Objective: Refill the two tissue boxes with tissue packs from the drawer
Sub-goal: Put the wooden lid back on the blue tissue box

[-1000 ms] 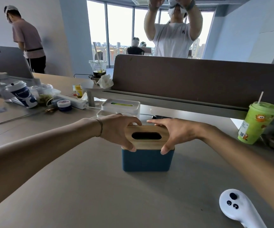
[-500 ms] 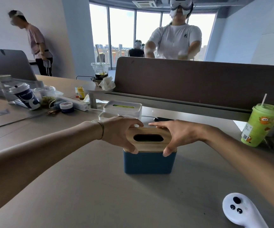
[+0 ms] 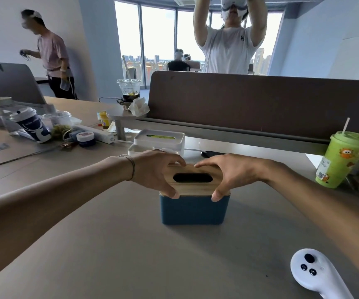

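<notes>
A blue tissue box (image 3: 194,210) stands in the middle of the desk, topped by a wooden lid (image 3: 195,186) with a dark oval slot. My left hand (image 3: 157,171) grips the lid's left end, thumb on its front edge. My right hand (image 3: 228,171) grips the right end the same way. The lid sits on the box, slightly askew. Just behind stands a white tissue box (image 3: 160,140) with a green pack showing through its slot. No drawer is in view.
A white controller (image 3: 316,275) lies at the near right. A green cup with a straw (image 3: 342,158) stands at the right. Cups, a jar and a power strip (image 3: 97,131) clutter the left. A brown divider (image 3: 260,100) runs behind; people stand beyond it.
Both hands stay on the wooden lid with hardly any shift. The person behind the divider lowered both arms, then raised them again.
</notes>
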Demonstrator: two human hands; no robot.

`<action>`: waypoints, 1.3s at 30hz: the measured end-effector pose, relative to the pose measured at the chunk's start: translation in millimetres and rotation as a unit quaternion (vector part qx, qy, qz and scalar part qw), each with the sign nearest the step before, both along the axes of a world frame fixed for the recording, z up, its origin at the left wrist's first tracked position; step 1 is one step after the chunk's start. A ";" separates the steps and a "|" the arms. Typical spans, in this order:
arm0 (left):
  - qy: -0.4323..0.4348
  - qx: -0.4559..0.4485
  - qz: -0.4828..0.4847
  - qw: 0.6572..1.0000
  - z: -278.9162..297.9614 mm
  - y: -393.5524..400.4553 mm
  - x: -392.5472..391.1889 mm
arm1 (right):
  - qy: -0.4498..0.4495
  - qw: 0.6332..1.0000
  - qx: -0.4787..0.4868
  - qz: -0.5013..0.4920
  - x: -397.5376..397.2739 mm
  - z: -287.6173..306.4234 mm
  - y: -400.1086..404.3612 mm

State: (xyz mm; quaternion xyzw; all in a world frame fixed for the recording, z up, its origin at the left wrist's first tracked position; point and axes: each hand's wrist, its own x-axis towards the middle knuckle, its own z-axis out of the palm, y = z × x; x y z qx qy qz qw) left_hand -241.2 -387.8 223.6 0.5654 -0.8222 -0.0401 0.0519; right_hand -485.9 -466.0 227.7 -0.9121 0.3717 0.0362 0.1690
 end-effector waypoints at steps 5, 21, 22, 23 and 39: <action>-0.003 -0.002 0.005 1.000 -0.6 0.1 0.3 | -0.002 1.000 0.000 0.014 0.6 2.2 1.0; 0.030 -0.018 -0.001 0.999 -10.1 3.0 5.6 | -0.004 1.000 0.007 0.028 -1.8 -2.1 -3.3; 0.033 -0.019 -0.002 0.999 -12.4 3.8 5.7 | -0.001 1.000 0.007 0.030 -2.1 -2.2 -3.3; 0.038 -0.020 -0.003 0.999 -14.4 4.9 5.6 | 0.001 1.000 0.007 0.031 -2.5 -2.6 -3.3; 0.158 0.009 -0.011 0.987 -45.2 5.2 16.7 | -0.043 0.997 0.069 0.016 -12.7 -54.1 5.6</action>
